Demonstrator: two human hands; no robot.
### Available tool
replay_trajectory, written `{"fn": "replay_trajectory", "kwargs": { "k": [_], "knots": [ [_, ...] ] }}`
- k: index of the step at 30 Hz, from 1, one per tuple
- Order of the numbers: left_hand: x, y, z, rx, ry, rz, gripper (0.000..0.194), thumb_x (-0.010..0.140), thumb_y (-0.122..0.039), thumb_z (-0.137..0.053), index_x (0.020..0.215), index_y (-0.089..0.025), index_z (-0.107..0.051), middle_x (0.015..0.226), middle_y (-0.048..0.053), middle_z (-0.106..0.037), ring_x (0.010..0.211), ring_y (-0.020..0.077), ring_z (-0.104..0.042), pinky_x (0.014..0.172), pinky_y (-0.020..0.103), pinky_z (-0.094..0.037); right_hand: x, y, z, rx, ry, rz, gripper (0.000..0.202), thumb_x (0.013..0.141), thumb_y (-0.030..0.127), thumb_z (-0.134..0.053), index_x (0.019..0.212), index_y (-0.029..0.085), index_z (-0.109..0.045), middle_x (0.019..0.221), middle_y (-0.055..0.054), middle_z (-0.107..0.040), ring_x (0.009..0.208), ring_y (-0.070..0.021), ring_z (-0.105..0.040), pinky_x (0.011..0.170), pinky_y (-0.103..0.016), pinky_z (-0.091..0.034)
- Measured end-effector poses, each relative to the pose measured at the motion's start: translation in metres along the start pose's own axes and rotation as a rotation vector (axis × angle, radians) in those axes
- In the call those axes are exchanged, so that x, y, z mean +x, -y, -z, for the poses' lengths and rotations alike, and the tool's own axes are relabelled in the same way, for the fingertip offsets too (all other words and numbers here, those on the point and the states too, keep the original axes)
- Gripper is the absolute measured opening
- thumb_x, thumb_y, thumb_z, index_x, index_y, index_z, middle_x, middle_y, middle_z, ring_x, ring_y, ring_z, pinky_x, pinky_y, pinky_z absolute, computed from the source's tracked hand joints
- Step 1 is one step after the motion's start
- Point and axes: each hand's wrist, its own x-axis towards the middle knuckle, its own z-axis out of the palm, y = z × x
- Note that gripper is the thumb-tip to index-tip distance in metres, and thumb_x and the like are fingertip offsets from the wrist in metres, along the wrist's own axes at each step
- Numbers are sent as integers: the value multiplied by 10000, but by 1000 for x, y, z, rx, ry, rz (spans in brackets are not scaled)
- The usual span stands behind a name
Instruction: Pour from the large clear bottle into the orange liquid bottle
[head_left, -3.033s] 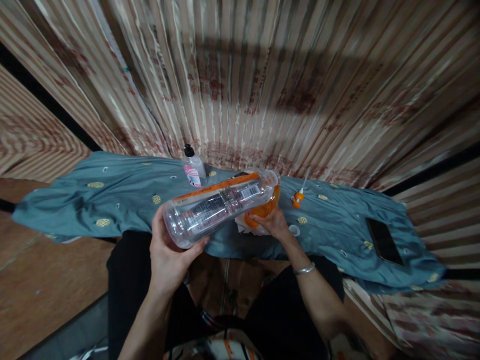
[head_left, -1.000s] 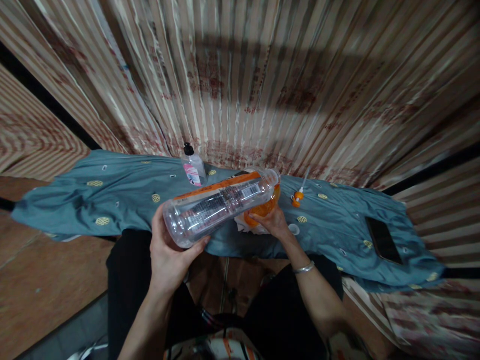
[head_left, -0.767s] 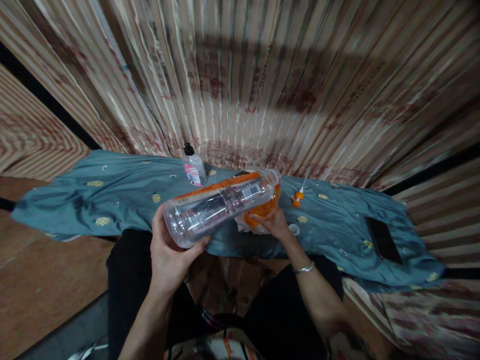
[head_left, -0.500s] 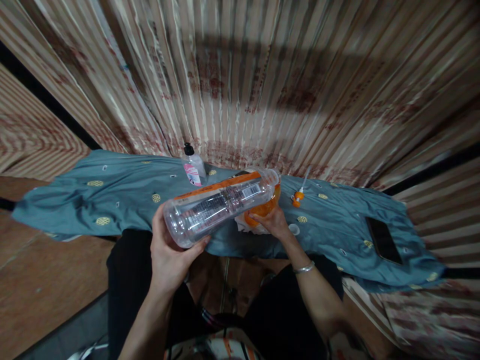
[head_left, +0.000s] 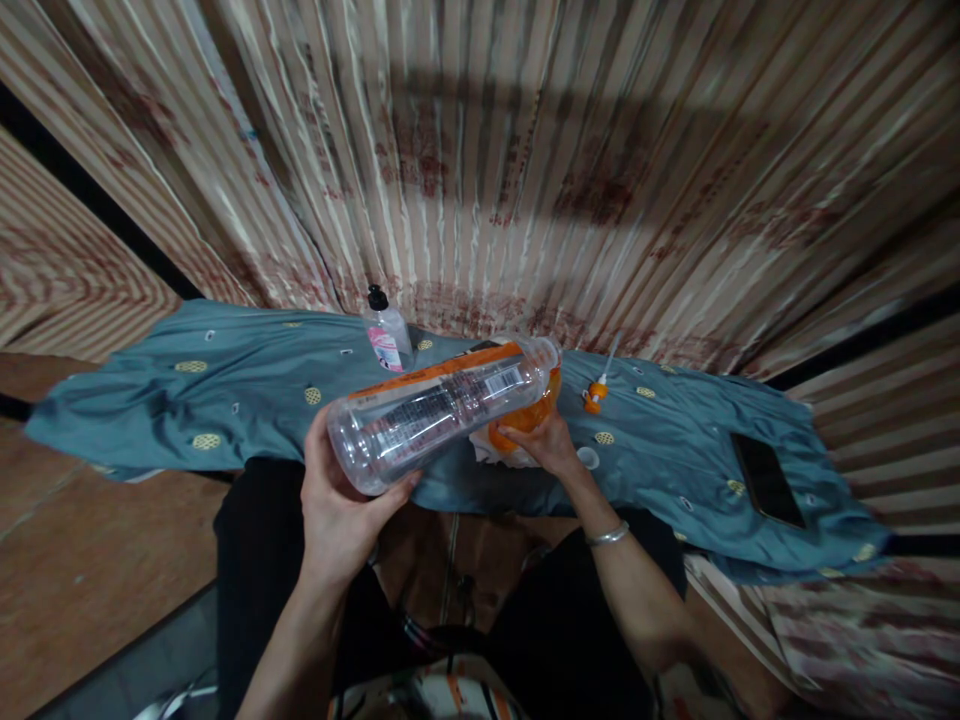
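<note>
My left hand [head_left: 341, 510] is wrapped round the base of a large clear plastic bottle [head_left: 442, 410] with an orange-edged label. The bottle lies tilted in the air, its mouth pointing right over an orange bottle [head_left: 510, 430]. My right hand [head_left: 544, 440] grips that orange bottle, whose top is partly hidden behind the clear one. Under the orange bottle is a crumpled white tissue [head_left: 487, 458]. Just right of my right hand a small clear cap [head_left: 589, 458] rests on the cloth. Farther right lies an orange pump head [head_left: 596, 395] with its thin tube.
A blue-green cloth [head_left: 262, 380] with yellow prints covers the narrow table. Toward the back left stands a pump bottle [head_left: 388, 335] with a black top and pink label. A dark phone [head_left: 766, 480] lies at the right. A striped curtain [head_left: 480, 200] hangs close behind.
</note>
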Motion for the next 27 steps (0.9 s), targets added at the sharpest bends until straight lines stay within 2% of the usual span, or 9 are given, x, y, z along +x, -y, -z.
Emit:
{"fn": "replay_trajectory", "kwargs": {
  "k": [18, 27],
  "knots": [
    [-1, 3, 1, -11, 2, -6, 967, 530, -372, -993, 1385, -201, -576, 1426, 171, -658, 1309, 353, -675, 1085, 445, -574, -1, -2, -1, 23, -3, -20, 807, 632, 529, -928, 1327, 237, -641, 1268, -119, -802, 1139, -366, -785, 1015, -544, -638],
    [0, 1, 0, -15, 15, -34, 943, 539, -335, -985, 1372, -183, -571, 1393, 179, -677, 1267, 347, -703, 1045, 430, -598, -1, -3, 0, 18, -3, -13, 808, 638, 547, -922, 1325, 229, -637, 1269, -120, -805, 1154, -368, -782, 1022, -537, -637]
  ]
}}
